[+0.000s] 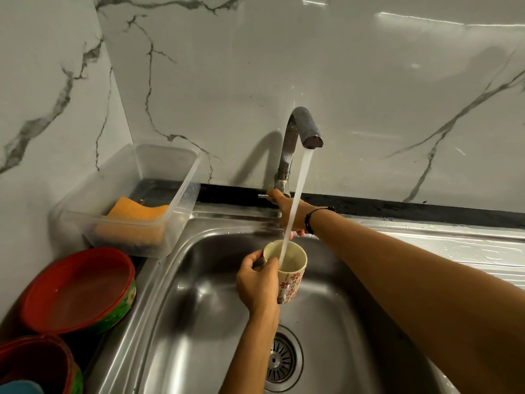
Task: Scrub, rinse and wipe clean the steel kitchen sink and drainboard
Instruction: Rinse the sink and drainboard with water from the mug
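Head view. The steel sink [199, 308] is taken as the reference point. A flowered mug [288, 270] is held over the basin by the left hand [257, 282], whose fingers are curled round its side and handle; it is being filled by the stream from the tap [298, 129], which stands behind the sink. The tap lever [265, 196] at the tap's base is reached by the right hand [289, 214] — fingers lie on it, but whether they are closed round it cannot be told. The drainboard [440, 248], to the right of the sink, is seen wet and streaked. The basin is seen bare, its drain strainer [281, 359] uncovered; no suds are visible. To the left of the sink a clear tub [176, 194] holding an orange sponge [136, 214] is noted, with stacked red bowls [76, 291] nearer the person.

Judgement: rinsing is in hand — water is being drawn for pouring. Wiping dry remains outstanding.
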The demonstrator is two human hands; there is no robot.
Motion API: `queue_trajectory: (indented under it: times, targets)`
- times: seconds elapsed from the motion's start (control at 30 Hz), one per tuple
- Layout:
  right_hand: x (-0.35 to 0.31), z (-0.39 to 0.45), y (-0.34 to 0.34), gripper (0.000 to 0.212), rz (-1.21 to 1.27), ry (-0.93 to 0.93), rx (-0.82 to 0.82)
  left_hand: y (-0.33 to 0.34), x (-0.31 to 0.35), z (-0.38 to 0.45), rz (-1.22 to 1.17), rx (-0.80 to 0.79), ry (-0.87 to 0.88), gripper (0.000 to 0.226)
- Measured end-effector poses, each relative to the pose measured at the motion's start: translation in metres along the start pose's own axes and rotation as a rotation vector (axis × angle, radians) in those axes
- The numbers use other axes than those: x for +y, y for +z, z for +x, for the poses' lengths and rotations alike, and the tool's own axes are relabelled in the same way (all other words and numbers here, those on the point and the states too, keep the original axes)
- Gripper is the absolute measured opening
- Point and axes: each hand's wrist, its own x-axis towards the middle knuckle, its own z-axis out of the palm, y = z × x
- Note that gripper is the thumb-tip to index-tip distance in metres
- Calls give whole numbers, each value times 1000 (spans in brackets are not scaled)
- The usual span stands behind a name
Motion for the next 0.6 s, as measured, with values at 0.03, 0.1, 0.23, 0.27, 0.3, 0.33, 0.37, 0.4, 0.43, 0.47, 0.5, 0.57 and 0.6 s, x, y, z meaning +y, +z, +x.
queue_trajectory:
  times: [0.03,0.1,0.23,0.27,0.3,0.33,0.37,0.4,0.43,0.47,0.5,0.57,0.6]
  targets:
    - [0,-2,0,59,-4,7,17,0,0,0,1,1,-1,27]
    - [2,-3,2,71,-62,-17,19,0,1,0,1,5,0,27]
    - [1,-5,-2,71,-76,-39,-6,-1,2,0,2,2,-1,26]
    - [0,-6,-3,73,-105,-44,12,-1,2,0,0,0,-2,26]
    - [0,-3,-4,74,-129,-53,25,-1,2,1,-2,0,-1,26]
    - [1,-1,-4,73,-123,-56,28,-1,1,1,-3,0,-1,26]
    - [2,3,-4,69,-121,-59,24,-1,1,1,-3,-1,0,26]
    - [4,6,-3,62,-94,-38,11,-1,1,1,-3,-2,1,26]
    - [7,9,-2,55,-27,3,5,-1,1,2,-2,-2,2,26]
    - [9,10,-2,50,28,46,4,0,1,2,-1,-4,3,26]
    - [11,12,0,49,53,43,18,0,0,2,3,-5,3,27]
    - [11,11,1,52,64,9,1,0,-1,2,9,-7,5,26]
    - [11,11,2,59,0,-30,0,0,-1,2,8,-8,7,26]
